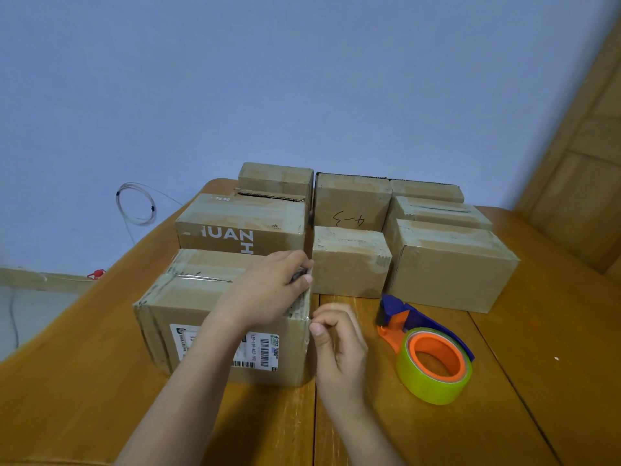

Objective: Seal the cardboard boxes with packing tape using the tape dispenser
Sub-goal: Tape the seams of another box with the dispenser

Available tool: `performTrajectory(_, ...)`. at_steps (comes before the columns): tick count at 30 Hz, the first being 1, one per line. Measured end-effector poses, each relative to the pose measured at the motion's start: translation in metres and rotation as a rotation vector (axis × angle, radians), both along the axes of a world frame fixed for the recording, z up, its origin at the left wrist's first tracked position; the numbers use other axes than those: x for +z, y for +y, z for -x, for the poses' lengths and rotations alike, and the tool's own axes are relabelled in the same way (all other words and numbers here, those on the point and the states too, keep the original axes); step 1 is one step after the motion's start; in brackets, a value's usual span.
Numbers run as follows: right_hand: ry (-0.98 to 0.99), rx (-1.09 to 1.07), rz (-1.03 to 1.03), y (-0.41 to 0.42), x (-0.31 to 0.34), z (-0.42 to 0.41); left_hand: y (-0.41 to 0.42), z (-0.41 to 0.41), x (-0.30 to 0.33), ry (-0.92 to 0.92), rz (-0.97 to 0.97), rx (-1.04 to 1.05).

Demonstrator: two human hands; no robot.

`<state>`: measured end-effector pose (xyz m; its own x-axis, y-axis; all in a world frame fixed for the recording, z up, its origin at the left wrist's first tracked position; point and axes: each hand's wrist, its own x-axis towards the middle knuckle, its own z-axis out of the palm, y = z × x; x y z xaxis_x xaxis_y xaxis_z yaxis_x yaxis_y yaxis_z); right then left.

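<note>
The nearest cardboard box point(188, 307) stands at the front left of the table, with a shipping label on its front and clear tape across its top. My left hand point(268, 290) lies on the box's top at the right end, its fingers and thumb curled over the upper right edge. My right hand point(339, 344) is beside the box's right front corner with its fingers curled; its thumb touches that corner and nothing shows in its grasp. The tape dispenser point(426, 344), blue and orange with a yellow-green tape roll, lies on the table right of my right hand, untouched.
Several more cardboard boxes point(447, 264) stand in rows behind, on the wooden table point(537, 381). One of them, marked HUAN point(242, 227), sits directly behind the nearest box. A coiled wire point(134, 203) hangs on the blue wall at the left. A wooden door frame point(584, 163) rises at the right.
</note>
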<state>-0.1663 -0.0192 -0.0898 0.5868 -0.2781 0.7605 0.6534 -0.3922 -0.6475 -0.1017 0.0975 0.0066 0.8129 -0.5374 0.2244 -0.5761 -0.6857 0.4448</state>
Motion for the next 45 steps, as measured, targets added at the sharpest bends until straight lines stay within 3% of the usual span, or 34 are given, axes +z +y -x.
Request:
performTrajectory(16,0.365,0.332,-0.345,0.002,0.0,-0.007,-0.005,-0.003,-0.001,-0.079,-0.174,-0.04)
performTrajectory(20,0.382,0.419,-0.342,0.001,-0.001,-0.012,-0.006,-0.003,-0.001,-0.087,-0.185,-0.034)
performTrajectory(30,0.273,0.281,-0.252,0.008,-0.002,-0.008,-0.004,-0.003,-0.002,-0.075,-0.117,-0.036)
performTrajectory(45,0.294,0.25,-0.229,0.01,0.002,-0.012,-0.004,-0.005,-0.004,-0.083,-0.12,-0.031)
